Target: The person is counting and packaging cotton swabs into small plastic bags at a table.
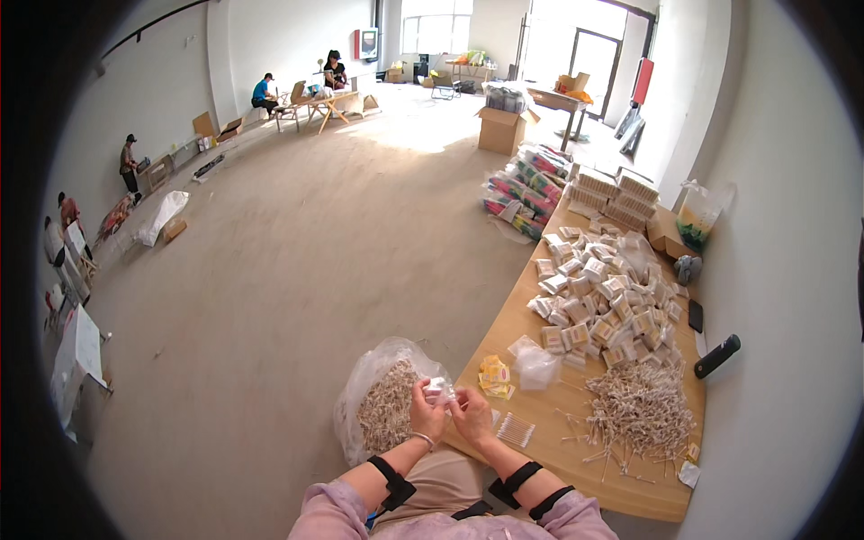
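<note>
— Clear plastic, is that what the two hands are pinching at the lower middle of the frame?

— Yes. The left hand [427, 416] and the right hand [472, 416] are both closed on one small clear packet [440, 388], fingertips meeting over it, just at the near edge of the wooden table [540, 468].

— How many bags do you count nearby?

— One big clear bag [382, 405] on the floor, left of the hands, full of pale sticks. On the table, one empty clear pouch [537, 364] and beside it one small stack of yellow packets [494, 374].

— And the cotton swabs?

— One loose heap of cotton swabs [641, 409] at the lower right, too many to count, plus one neat little row of swabs [515, 430] just right of the right hand.

— Further up?

— One wide pile of filled packets [603, 292], dozens at least. Past it, stacked boxes [616, 193] and one heap of coloured packages [531, 184] on the floor.

— Anything else on the table?

— One black cylinder [717, 356] and one dark phone [696, 315] along the right edge.

— People?

— Two at a table [324, 103] in the upper left, one more standing by the left wall [130, 166]. One cardboard box [501, 130] stands open at upper centre.
</note>
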Tool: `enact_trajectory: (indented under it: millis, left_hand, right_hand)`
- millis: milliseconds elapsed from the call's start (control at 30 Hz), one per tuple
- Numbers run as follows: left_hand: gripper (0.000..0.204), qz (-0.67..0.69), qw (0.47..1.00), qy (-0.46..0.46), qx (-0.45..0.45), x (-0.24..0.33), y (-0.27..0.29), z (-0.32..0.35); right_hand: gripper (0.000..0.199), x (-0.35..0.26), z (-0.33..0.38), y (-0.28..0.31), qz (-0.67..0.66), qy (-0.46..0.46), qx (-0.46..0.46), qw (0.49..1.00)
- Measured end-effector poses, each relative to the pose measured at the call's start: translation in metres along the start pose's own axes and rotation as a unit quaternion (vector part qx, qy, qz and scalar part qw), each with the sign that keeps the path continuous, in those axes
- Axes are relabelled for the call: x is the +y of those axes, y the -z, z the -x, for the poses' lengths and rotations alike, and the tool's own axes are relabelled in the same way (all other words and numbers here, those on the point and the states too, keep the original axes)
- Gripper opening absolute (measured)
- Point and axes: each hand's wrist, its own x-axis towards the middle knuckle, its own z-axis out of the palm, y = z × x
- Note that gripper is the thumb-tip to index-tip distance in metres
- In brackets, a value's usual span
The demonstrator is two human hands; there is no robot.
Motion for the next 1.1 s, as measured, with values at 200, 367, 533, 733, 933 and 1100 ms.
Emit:
enact_trajectory:
  millis: [200, 367, 533, 733, 933, 1100]
  left_hand:
    - [0.052, -0.142, 0.986, -0.09, 0.01, 0.006, 0.018, -0.001]
    - [0.051, -0.148, 0.981, 0.061, 0.112, -0.014, 0.01, -0.006]
    - [0.04, -0.185, 0.978, 0.053, 0.085, -0.019, 0.03, -0.004]
    - [0.028, -0.236, 0.971, -0.033, 0.014, 0.004, 0.044, -0.001]
    - [0.034, -0.207, 0.978, -0.011, 0.029, -0.015, 0.041, -0.022]
    - [0.041, 0.104, 0.988, 0.102, 0.058, -0.014, 0.059, -0.052]
  right_hand:
    - [0.008, -0.012, -0.006, -0.005, 0.125, 0.175, 0.04, 0.976]
    - [0.003, -0.011, -0.014, -0.004, 0.099, 0.216, 0.055, 0.97]
    - [0.005, -0.02, -0.017, -0.017, 0.123, 0.2, 0.015, 0.972]
    - [0.008, -0.011, -0.02, -0.022, 0.134, 0.184, -0.025, 0.973]
    - [0.01, 0.006, -0.048, -0.023, 0.151, 0.23, -0.062, 0.96]
    - [0.011, -0.029, -0.082, -0.032, 0.129, 0.256, -0.061, 0.956]
